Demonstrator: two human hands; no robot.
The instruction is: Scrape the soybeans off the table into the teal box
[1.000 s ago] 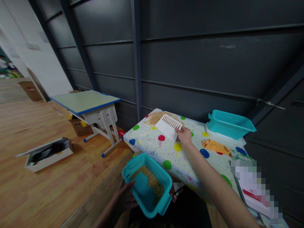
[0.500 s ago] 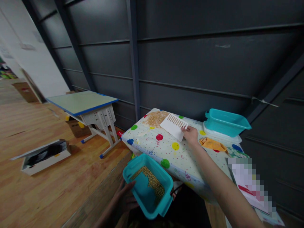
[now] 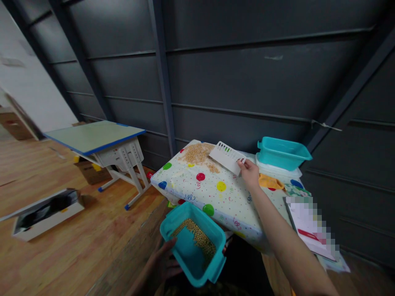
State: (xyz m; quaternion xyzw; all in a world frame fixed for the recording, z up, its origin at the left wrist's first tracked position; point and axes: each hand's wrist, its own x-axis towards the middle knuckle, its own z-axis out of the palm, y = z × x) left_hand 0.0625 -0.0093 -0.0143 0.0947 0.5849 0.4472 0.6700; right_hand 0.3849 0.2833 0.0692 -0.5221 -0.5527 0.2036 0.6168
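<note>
My right hand grips one end of a thin white slotted board, tilted over the table. A row of slots runs along the board's far edge. Beside its left end lies a spread of tan beans with fine crumbs, and a small cluster sits just in front. Low in front of me, my left hand holds a turquoise plastic basin by its left side, the thumb over the rim. Round yellowish beans lie in the basin, mostly along its far and right sides.
A balloon-print cloth covers the table. At its back right, another turquoise basin stands on a white lid. Nearby lie an orange cloth and a partly blurred clipboard. A desk and an open box are at left.
My right hand has lifted and tilted the board, exposing a small bean cluster that was hidden before. The view has shifted right. The left hand and basin stay nearly the same.
</note>
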